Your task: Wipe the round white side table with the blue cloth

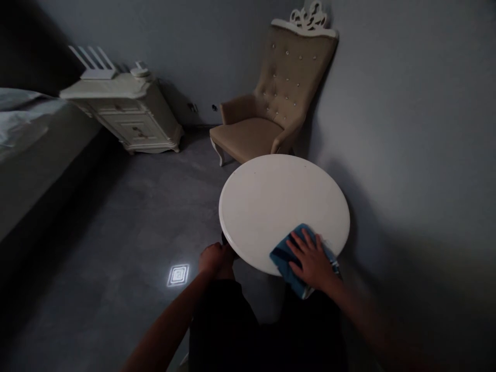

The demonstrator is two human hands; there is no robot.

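Observation:
A round white table (271, 201) stands just in front of my knees. On its near right edge lies a folded blue cloth (287, 257) with a dark stripe, partly hanging over the rim. My right hand (312, 261) lies flat on top of the cloth, its fingers spread and pressing it against the tabletop. My left hand (214, 258) rests by my left knee, beside the table's near left rim. Its fingers are mostly hidden in shadow, and no object shows in it.
Behind the table stands a tan tufted armchair (250, 137). A white nightstand (134, 121) at the back left bears a router (96, 72) with several antennas. The bed (34, 150) is along the left. A bright square pattern (179, 275) shows on the grey floor; a wall (418, 129) rises at right.

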